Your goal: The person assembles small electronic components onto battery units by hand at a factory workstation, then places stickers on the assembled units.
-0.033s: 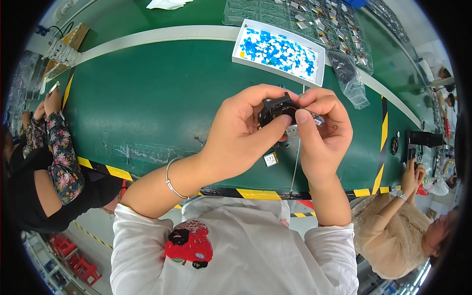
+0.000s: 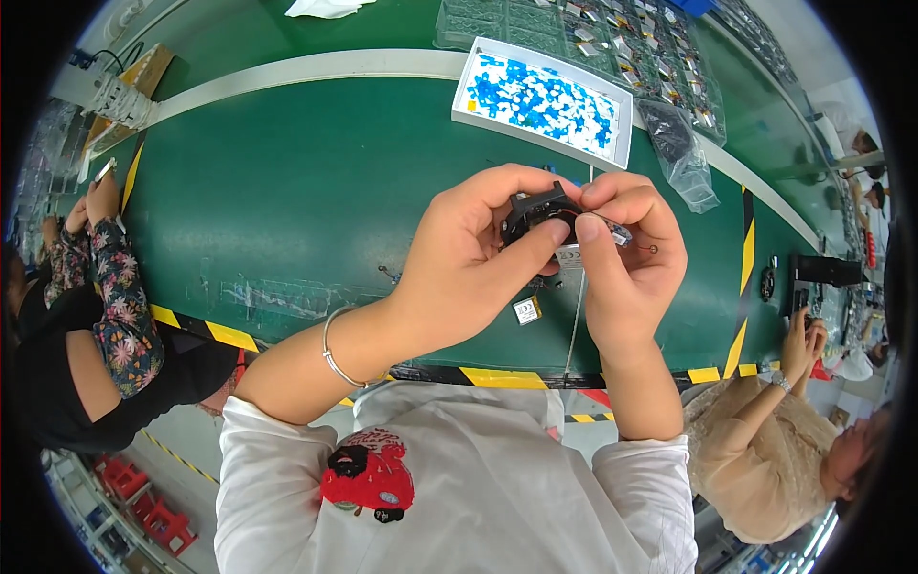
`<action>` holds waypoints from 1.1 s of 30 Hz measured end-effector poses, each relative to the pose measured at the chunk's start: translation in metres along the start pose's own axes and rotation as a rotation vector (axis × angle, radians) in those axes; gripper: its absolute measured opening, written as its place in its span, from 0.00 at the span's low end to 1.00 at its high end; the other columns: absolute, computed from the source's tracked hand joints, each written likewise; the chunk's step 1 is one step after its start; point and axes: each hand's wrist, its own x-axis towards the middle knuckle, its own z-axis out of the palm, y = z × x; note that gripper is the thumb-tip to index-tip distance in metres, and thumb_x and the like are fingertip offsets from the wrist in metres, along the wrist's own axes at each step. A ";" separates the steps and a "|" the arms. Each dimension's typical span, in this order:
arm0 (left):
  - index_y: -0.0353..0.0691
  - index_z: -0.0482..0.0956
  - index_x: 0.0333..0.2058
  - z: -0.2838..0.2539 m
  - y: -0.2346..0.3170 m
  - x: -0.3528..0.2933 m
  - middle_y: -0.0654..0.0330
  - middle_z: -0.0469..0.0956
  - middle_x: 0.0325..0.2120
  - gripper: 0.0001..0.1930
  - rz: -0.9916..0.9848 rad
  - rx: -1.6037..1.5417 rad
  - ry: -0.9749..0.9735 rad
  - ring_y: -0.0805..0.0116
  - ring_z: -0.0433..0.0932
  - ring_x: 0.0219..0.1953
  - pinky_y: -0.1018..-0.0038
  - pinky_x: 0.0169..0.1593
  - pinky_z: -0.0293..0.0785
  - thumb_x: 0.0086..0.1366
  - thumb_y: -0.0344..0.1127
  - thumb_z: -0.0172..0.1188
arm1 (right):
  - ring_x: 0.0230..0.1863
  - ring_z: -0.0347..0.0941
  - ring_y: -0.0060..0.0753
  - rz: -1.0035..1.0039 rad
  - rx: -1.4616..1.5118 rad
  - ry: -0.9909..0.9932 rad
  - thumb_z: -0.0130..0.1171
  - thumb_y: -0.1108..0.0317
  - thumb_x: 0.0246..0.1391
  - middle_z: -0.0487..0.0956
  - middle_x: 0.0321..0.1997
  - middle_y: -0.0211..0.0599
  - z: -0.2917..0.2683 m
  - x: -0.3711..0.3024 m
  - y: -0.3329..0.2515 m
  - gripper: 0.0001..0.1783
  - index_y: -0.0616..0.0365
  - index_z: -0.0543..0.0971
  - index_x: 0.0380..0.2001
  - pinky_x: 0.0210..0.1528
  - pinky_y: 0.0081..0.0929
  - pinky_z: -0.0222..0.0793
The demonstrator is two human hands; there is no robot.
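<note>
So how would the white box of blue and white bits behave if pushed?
The box likely slides rather than tips, being wide and low. Its loose bits may shift, or spill if tilted: the top is open.

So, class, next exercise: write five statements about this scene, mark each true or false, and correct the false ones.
1. The left hand holds a black device. True.
2. The right hand lies flat on the tabletop. False: it is raised, gripping a small part.
3. The silver bracelet is on the right wrist. False: it is on the left wrist.
4. The white tray holds blue and white pieces. True.
5. A small white rectangular piece lies on the tabletop. True.
</note>
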 end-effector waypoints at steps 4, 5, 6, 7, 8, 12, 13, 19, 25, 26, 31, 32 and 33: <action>0.33 0.71 0.46 0.000 0.003 -0.001 0.55 0.75 0.43 0.11 -0.018 -0.006 0.020 0.69 0.77 0.42 0.75 0.38 0.82 0.65 0.25 0.51 | 0.41 0.68 0.23 -0.002 0.022 0.003 0.59 0.85 0.43 0.71 0.39 0.38 0.001 0.000 -0.001 0.09 0.62 0.72 0.28 0.45 0.21 0.65; 0.33 0.71 0.46 -0.001 0.004 -0.001 0.55 0.75 0.42 0.11 -0.035 -0.035 0.021 0.69 0.77 0.41 0.75 0.38 0.82 0.65 0.25 0.51 | 0.41 0.68 0.23 -0.027 -0.023 -0.016 0.59 0.85 0.43 0.71 0.39 0.38 0.001 0.000 -0.003 0.09 0.62 0.72 0.27 0.44 0.20 0.66; 0.32 0.71 0.45 -0.002 0.004 -0.001 0.55 0.76 0.41 0.10 -0.053 -0.064 0.022 0.69 0.78 0.40 0.75 0.38 0.82 0.65 0.26 0.51 | 0.41 0.68 0.23 -0.052 -0.068 -0.036 0.59 0.85 0.43 0.71 0.39 0.38 0.001 0.000 -0.004 0.09 0.62 0.72 0.27 0.43 0.20 0.66; 0.32 0.71 0.45 -0.002 0.005 -0.001 0.55 0.76 0.41 0.10 -0.053 -0.063 0.023 0.69 0.78 0.40 0.75 0.38 0.82 0.65 0.26 0.51 | 0.41 0.68 0.23 -0.052 -0.066 -0.037 0.59 0.85 0.43 0.71 0.39 0.38 0.002 0.000 -0.006 0.09 0.62 0.72 0.27 0.43 0.20 0.66; 0.32 0.71 0.44 -0.003 0.006 0.000 0.55 0.76 0.40 0.10 -0.071 -0.046 0.017 0.69 0.78 0.38 0.75 0.37 0.82 0.65 0.26 0.51 | 0.40 0.68 0.24 -0.038 -0.096 -0.039 0.57 0.83 0.45 0.71 0.38 0.38 0.004 -0.001 -0.009 0.07 0.62 0.71 0.27 0.46 0.22 0.66; 0.31 0.72 0.42 -0.005 0.008 0.002 0.55 0.78 0.37 0.08 -0.111 0.020 0.012 0.71 0.79 0.35 0.76 0.32 0.81 0.65 0.27 0.51 | 0.40 0.67 0.25 -0.021 -0.091 -0.056 0.55 0.82 0.47 0.71 0.37 0.38 0.003 -0.002 -0.006 0.06 0.62 0.70 0.27 0.49 0.23 0.65; 0.31 0.72 0.42 -0.005 0.008 0.002 0.55 0.78 0.37 0.08 -0.110 0.020 0.011 0.71 0.79 0.35 0.76 0.32 0.81 0.65 0.27 0.51 | 0.40 0.67 0.25 -0.023 -0.091 -0.055 0.55 0.82 0.47 0.71 0.37 0.38 0.003 -0.002 -0.005 0.06 0.62 0.70 0.27 0.49 0.23 0.65; 0.31 0.74 0.41 -0.013 0.004 0.007 0.55 0.78 0.36 0.09 -0.172 -0.122 0.012 0.70 0.79 0.35 0.75 0.33 0.80 0.65 0.29 0.53 | 0.38 0.69 0.21 0.090 0.019 -0.053 0.58 0.84 0.46 0.72 0.35 0.34 0.004 0.002 -0.005 0.09 0.61 0.71 0.29 0.43 0.20 0.66; 0.30 0.73 0.45 -0.010 0.008 0.008 0.52 0.77 0.39 0.12 -0.158 -0.207 0.002 0.68 0.80 0.36 0.71 0.34 0.82 0.63 0.26 0.50 | 0.37 0.69 0.19 0.167 0.055 -0.038 0.60 0.82 0.47 0.74 0.33 0.31 -0.001 0.005 -0.008 0.09 0.61 0.72 0.30 0.41 0.19 0.65; 0.29 0.73 0.43 -0.009 0.011 0.008 0.54 0.77 0.37 0.11 -0.191 -0.212 0.009 0.70 0.79 0.35 0.74 0.33 0.82 0.63 0.25 0.49 | 0.37 0.69 0.19 0.140 0.050 -0.049 0.60 0.82 0.47 0.74 0.33 0.31 -0.002 0.005 -0.007 0.08 0.61 0.72 0.30 0.41 0.19 0.65; 0.28 0.73 0.41 -0.009 0.012 0.007 0.55 0.77 0.36 0.10 -0.186 -0.219 0.015 0.71 0.79 0.35 0.75 0.33 0.83 0.62 0.23 0.50 | 0.36 0.69 0.21 0.104 0.046 -0.074 0.60 0.82 0.47 0.74 0.32 0.31 -0.001 0.003 -0.010 0.08 0.61 0.73 0.30 0.41 0.20 0.65; 0.29 0.73 0.41 -0.009 0.012 0.008 0.53 0.77 0.37 0.10 -0.201 -0.167 0.013 0.67 0.80 0.36 0.72 0.32 0.83 0.61 0.23 0.49 | 0.36 0.69 0.21 0.093 0.018 -0.088 0.60 0.82 0.47 0.73 0.32 0.31 -0.001 0.003 -0.011 0.08 0.62 0.73 0.30 0.40 0.20 0.65; 0.30 0.73 0.41 -0.010 0.012 0.008 0.52 0.76 0.39 0.10 -0.215 -0.115 0.011 0.63 0.80 0.36 0.70 0.31 0.84 0.61 0.23 0.49 | 0.36 0.69 0.22 0.082 -0.010 -0.102 0.60 0.82 0.46 0.73 0.32 0.32 -0.001 0.003 -0.011 0.08 0.62 0.73 0.30 0.40 0.20 0.65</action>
